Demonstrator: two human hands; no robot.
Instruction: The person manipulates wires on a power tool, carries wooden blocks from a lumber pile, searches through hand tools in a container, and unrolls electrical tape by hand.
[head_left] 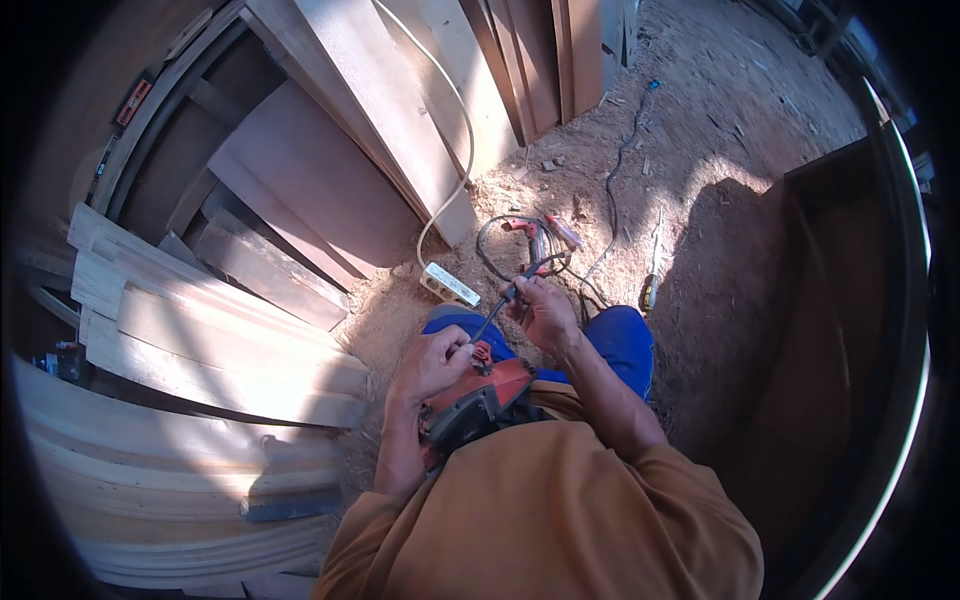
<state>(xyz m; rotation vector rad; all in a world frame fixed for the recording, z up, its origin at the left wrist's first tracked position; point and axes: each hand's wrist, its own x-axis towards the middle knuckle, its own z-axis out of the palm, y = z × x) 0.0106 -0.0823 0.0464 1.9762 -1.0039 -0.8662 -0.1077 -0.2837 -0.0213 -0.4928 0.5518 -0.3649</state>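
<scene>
Left hand (432, 362) and right hand (548, 318) both pinch a dark cord (490, 318), the left close to the body of a red-and-black power tool (488, 393), the right farther along, its fingers closed around the cord. The power tool rests across the lap, against a brown shirt (565, 500) and above blue trousers (625, 345).

Beneath and beyond spreads an earthen floor (730, 120) strewn with sawdust and wood chips, sunlit in patches and deeply shadowed toward the near right. Just beyond the knees, on the left, lies a white socket strip (452, 285), its pale cable (468, 130) running up over the boards. To its right, a red hand tool (526, 232) lies among loops of black cord, and a slim tool with a yellow-and-black handle (650, 292) lies farther right. A dark cable (612, 190) trails off to a blue end (654, 84) at the far side.

Wide planks (310, 190) lean along the far left; long pale boards (215, 335) lie stacked at near left. Dark panelling (800, 400) closes the right side.
</scene>
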